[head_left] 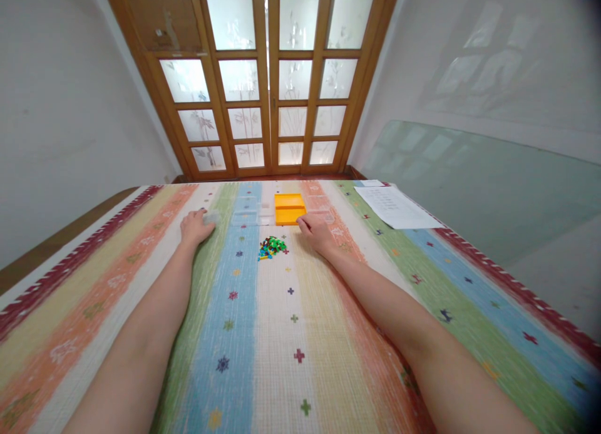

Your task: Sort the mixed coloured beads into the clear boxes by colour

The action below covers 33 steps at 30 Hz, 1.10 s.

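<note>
My left hand (195,228) rests on the tablecloth at the left, thumb and fingers around the edge of a small clear plastic box (213,217). My right hand (315,232) has its fingers curled together at the near right corner of an orange plastic tray (290,200), which has two sections. Between my hands, a little nearer to me, lies a small pile of green, blue, yellow and dark red plastic pieces (272,247). Clear plastic boxes stand on both sides of the orange tray, one clear box (245,216) to its left and another clear box (325,217) to its right.
A striped tablecloth (277,334) covers the table. White printed sheets (394,206) lie at the far right. Beyond the table are wooden doors with glass panes (271,108), and a large glass panel (451,177) leans along the right wall.
</note>
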Each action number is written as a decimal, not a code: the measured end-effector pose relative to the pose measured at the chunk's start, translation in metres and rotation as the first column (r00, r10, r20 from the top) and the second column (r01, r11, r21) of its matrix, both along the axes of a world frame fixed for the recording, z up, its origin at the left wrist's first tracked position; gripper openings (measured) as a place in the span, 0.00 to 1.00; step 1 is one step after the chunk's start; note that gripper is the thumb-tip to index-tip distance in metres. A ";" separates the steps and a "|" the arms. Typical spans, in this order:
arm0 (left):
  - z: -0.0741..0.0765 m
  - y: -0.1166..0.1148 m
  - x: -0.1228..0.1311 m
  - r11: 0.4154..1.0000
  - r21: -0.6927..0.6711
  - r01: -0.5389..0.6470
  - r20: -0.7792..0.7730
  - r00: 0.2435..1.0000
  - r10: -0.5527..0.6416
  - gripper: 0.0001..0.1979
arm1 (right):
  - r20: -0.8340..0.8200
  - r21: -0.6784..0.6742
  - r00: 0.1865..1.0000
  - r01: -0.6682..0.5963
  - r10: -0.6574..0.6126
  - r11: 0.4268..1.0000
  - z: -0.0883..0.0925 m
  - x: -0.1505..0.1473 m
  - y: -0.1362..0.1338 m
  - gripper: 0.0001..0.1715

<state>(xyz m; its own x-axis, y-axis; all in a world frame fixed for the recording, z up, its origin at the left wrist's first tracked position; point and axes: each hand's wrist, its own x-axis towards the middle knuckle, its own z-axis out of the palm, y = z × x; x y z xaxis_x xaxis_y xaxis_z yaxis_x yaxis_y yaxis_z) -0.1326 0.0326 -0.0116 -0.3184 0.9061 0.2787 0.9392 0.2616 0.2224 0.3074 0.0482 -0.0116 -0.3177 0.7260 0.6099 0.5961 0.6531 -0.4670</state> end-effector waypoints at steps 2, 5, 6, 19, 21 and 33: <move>0.002 -0.003 0.002 0.996 0.056 -0.066 0.056 0.996 0.063 0.32 | 0.002 0.001 1.000 0.000 0.000 1.000 0.000 0.000 0.000 0.18; 0.011 -0.008 0.008 0.976 0.169 -0.137 0.149 0.982 0.112 0.31 | 0.009 0.006 1.000 0.001 -0.001 1.000 0.000 0.000 0.000 0.19; 0.015 -0.009 0.013 0.968 0.217 -0.127 0.161 0.983 0.093 0.30 | 0.017 0.011 1.000 0.001 -0.001 1.000 -0.001 -0.001 0.001 0.19; 0.026 -0.043 0.188 0.689 0.473 0.549 0.138 0.726 -0.673 0.35 | 0.212 0.185 0.961 -0.217 0.177 0.958 0.012 -0.013 -0.021 0.19; 0.023 -0.048 0.200 0.672 0.478 0.566 0.161 0.695 -0.700 0.33 | 0.235 0.189 0.949 -0.258 0.211 0.947 0.013 -0.015 -0.023 0.20; 0.020 -0.058 0.209 0.658 0.460 0.596 0.146 0.680 -0.718 0.29 | 0.253 0.067 0.919 -0.329 0.303 0.942 0.002 -0.018 -0.022 0.23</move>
<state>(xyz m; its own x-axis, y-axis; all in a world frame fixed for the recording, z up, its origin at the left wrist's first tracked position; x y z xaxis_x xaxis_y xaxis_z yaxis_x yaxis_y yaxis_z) 0.0763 -0.0255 0.0080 0.2046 0.7619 0.6145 0.7002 -0.5527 0.4520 0.2899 0.0264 -0.0092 -0.6638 0.4992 0.5570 0.4348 0.8635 -0.2556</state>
